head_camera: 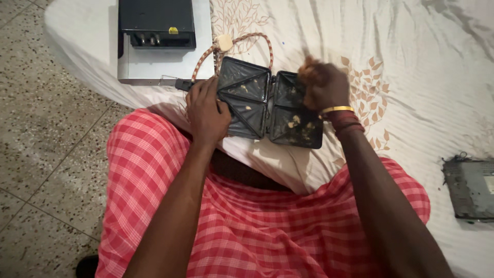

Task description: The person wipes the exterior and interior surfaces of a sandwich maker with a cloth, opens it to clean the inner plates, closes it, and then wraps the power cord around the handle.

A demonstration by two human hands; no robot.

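An open black sandwich maker (267, 103) lies on the white bed sheet, both triangular-grooved plates facing up and dotted with pale food crumbs. My left hand (206, 110) grips its left edge near the handle. My right hand (321, 85) is closed above the right plate, blurred, with something brownish at the fingertips; I cannot tell what it is. A gold bangle and red threads ring that wrist. The appliance's braided red-and-white cord (234, 44) loops behind it with a cream plug.
A black box on a silver device (157, 41) sits at the bed's far left. A grey flat electronic unit (471, 188) lies at the right edge. My red checked garment (257, 226) fills the foreground. Speckled floor (41, 154) is on the left.
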